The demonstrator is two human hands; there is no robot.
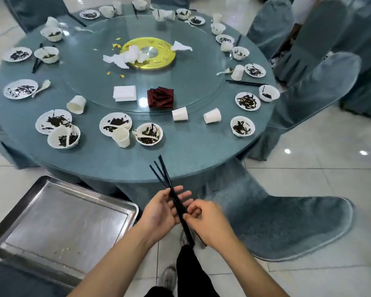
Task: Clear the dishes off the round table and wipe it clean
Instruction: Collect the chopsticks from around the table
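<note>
Black chopsticks held before the table: left hand cradles them on loosely bent fingers, right hand pinches mid-shaft. Light, stiff, slippery; they splay unless bunched near the middle.

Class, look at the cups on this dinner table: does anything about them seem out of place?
Yes. Several white cups lie tipped on their sides instead of upright: one near the left plates, two by the turntable's near edge. One cup stands upright.

The lower ends of the chopsticks were hidden between the hands, the tray was cut off at the left edge, and the far bowls' contents were too small to tell.
</note>
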